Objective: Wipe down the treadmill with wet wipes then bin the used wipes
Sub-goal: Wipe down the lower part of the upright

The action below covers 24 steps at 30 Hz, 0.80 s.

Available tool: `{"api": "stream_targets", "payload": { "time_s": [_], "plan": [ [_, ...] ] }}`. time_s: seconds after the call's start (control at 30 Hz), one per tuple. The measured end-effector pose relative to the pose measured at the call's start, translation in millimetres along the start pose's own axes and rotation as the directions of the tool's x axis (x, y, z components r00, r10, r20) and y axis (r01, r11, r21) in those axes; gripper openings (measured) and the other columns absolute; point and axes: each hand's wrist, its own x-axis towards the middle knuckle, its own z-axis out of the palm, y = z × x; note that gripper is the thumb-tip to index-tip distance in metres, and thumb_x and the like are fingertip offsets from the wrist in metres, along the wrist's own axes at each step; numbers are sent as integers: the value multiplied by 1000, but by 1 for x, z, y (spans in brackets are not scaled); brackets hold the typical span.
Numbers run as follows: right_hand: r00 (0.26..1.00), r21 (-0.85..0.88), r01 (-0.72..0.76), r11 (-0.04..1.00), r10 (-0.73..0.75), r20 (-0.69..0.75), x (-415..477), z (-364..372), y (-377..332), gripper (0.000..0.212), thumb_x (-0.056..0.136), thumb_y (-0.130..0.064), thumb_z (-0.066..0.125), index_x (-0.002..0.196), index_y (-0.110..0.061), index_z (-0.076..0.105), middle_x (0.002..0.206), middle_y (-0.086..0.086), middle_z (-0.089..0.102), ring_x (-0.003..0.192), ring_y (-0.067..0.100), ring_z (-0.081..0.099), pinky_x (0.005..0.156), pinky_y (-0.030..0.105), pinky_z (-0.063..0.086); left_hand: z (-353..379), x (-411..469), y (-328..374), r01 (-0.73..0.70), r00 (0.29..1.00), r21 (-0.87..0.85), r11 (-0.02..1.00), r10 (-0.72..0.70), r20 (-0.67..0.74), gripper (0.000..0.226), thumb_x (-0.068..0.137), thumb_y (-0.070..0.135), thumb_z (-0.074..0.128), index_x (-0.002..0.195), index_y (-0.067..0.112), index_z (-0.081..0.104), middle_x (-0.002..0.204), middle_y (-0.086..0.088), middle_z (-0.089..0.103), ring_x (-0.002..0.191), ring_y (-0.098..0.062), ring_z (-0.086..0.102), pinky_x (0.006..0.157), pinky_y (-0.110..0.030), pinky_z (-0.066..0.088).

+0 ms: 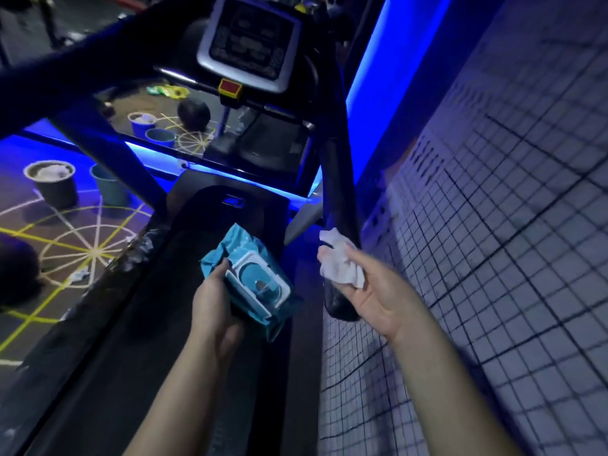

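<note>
Where the person stands: on the treadmill [131, 340] belt, facing the console [250, 41].
Left hand [214, 311]: fingers curled under a blue pack [253, 278] of wipes, grasping it above the belt.
Right hand [378, 291]: thumb and fingers pinch a crumpled white wipe [340, 261]; its upper edge touches the right rail [339, 192].
Right edge: the rail's end sits just beside the hand; a tiled wall [493, 258] runs close alongside, leaving a narrow gap.
Left edge: the left rail [65, 67] crosses high; past the belt's edge lies floor [82, 245] with painted lines.
Bins: a bucket [52, 182] holding white scraps and a second bucket [108, 187] stand on that floor, well apart from both hands.
</note>
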Motion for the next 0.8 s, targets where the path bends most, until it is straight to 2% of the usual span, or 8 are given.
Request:
{"api": "stream_targets", "payload": {
  "time_s": [0.13, 0.23, 0.33, 0.4, 0.47, 0.63, 0.73, 0.8],
  "plan": [
    [967, -335, 167, 927, -221, -129, 50, -17, -44, 18, 98, -15, 62, 98, -13, 80, 101, 11, 78, 90, 21, 76, 82, 34, 60, 32, 29, -1, -80, 994, 20, 997, 82, -69, 32, 98, 29, 63, 121, 10, 74, 107, -17, 78, 95, -37, 74, 93, -64, 55],
    [831, -756, 269, 597, -540, -130, 105, -49, -73, 18, 97, -19, 64, 97, -21, 82, 90, 1, 79, 88, 22, 76, 85, 40, 60, 56, 52, -4, -122, 981, 61, 991, 129, -143, 24, 102, 26, 59, 111, 9, 75, 87, -12, 79, 75, -31, 75, 87, -56, 59],
    [762, -896, 288, 337, -648, 1, 167, -72, -97, 23, 94, -21, 63, 111, -20, 78, 100, -9, 77, 93, 10, 72, 89, 30, 58, 76, 77, -12, -151, 964, 83, 985, 165, -207, 22, 101, 25, 62, 107, 8, 74, 81, -11, 78, 77, -33, 74, 87, -59, 59],
    [773, -912, 325, 251, -626, 103, 207, -76, -108, 31, 94, -16, 58, 116, -24, 76, 103, -14, 75, 96, 0, 69, 85, 11, 51, 84, 93, -18, -147, 961, 89, 985, 164, -225, 21, 101, 25, 62, 105, 9, 75, 80, -11, 78, 76, -33, 75, 85, -58, 60],
    [788, -911, 374, 171, -577, 215, 249, -73, -113, 32, 94, -10, 56, 115, -23, 77, 104, -12, 76, 98, -8, 68, 84, 4, 46, 91, 108, -24, -134, 957, 86, 987, 152, -247, 19, 101, 25, 62, 102, 10, 74, 78, -11, 78, 75, -32, 74, 84, -56, 60],
    [821, -874, 465, -139, -302, 485, 321, -58, -104, 23, 93, -17, 66, 109, -27, 80, 106, -8, 77, 102, 10, 70, 87, 22, 52, 100, 134, -31, -114, 962, 44, 993, 121, -245, 24, 104, 26, 59, 94, 11, 74, 74, -10, 77, 61, -26, 74, 61, -48, 64],
    [897, -790, 420, -446, 74, 435, 328, -55, -101, 26, 97, -27, 58, 105, -42, 78, 111, -8, 74, 110, 19, 61, 87, 25, 45, 98, 140, -32, -91, 968, 10, 996, 91, -233, 25, 102, 31, 62, 97, 11, 76, 86, -12, 79, 74, -30, 76, 75, -48, 64],
    [904, -780, 422, -462, 148, 402, 321, -58, -103, 26, 99, -34, 53, 99, -47, 75, 103, -9, 70, 102, 19, 60, 83, 32, 49, 91, 140, -32, -71, 970, 5, 997, 70, -233, 26, 101, 34, 63, 102, 13, 78, 95, -12, 79, 81, -31, 76, 75, -50, 63]
  ]
}}
